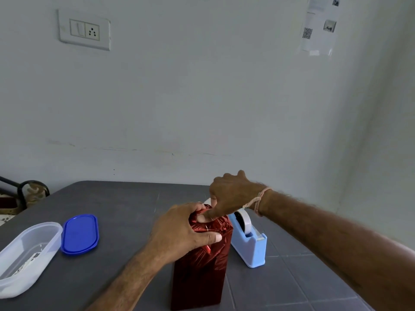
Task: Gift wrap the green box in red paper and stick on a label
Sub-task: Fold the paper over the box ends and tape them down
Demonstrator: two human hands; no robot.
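The box (199,277) stands upright on the grey table (112,198), directly under both hands, and is fully covered in shiny red paper (221,224), so none of its own colour shows. The left hand (179,230) grips the top of the box from the left, its fingers curled over the gathered paper and its thumb laid flat along the front top edge. The right hand (233,196) reaches in from the right and presses its thumb down on the crumpled folds at the top, touching the left hand's fingers. Its other fingers are curled in, and a small pale scrap shows beside them, but I cannot tell whether they hold anything. Just below the right wrist, close beside the box, sits a light blue tape dispenser (251,248) with a roll of tape (246,221) in its cradle. Well to the left of the left hand lies a clear plastic tub (13,281), open, with a few small pale pieces (29,262) in the bottom, too small to make out. Its blue lid (80,233) lies flat on the table between the tub and the left hand.
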